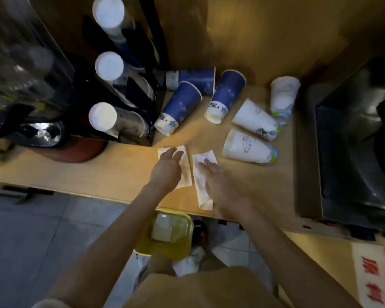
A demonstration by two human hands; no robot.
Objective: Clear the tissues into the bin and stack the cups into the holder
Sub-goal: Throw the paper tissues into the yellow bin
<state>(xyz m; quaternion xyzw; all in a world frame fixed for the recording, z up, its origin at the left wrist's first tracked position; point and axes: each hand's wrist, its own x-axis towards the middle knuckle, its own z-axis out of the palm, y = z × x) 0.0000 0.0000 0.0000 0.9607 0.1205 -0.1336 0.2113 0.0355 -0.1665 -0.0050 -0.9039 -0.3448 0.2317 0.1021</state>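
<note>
Two white tissues lie flat near the counter's front edge. My left hand (168, 167) rests open on the left tissue (186, 172), fingers spread. My right hand (220, 183) lies open on the right tissue (200, 190). Behind them three blue paper cups (180, 105) (227, 94) (193, 77) lie on their sides. To the right are three white cups: two tipped over (253, 118) (247, 147) and one at the back (283, 94). The black cup holder (142, 94) at the left carries three stacks of cups. A yellow bin (171, 252) stands on the floor below the counter edge.
The wooden counter (111, 172) runs left to right, with a wooden wall behind it. A dark appliance (31, 70) and a red-based object (76, 150) sit at the left. A dark sink-like basin (353, 141) is at the right. Grey floor tiles lie below.
</note>
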